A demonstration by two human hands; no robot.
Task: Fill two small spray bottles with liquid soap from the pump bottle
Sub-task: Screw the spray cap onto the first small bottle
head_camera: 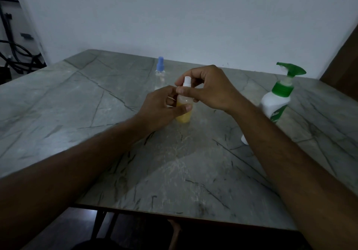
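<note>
A small clear spray bottle (183,114) holding yellow-orange liquid stands upright at the table's middle. My left hand (160,108) grips its body. My right hand (209,88) pinches its white spray top (187,81) from above. A second small spray bottle (160,73) with a blue cap stands behind, clear and seemingly without liquid, untouched. The white pump bottle (275,104) with green collar and green pump head stands at the right, beside my right forearm.
Everything stands on a grey marble-patterned table (96,114). A small white object (244,140) lies partly hidden behind my right forearm. A white wall rises behind the table; dark cables hang at the far left.
</note>
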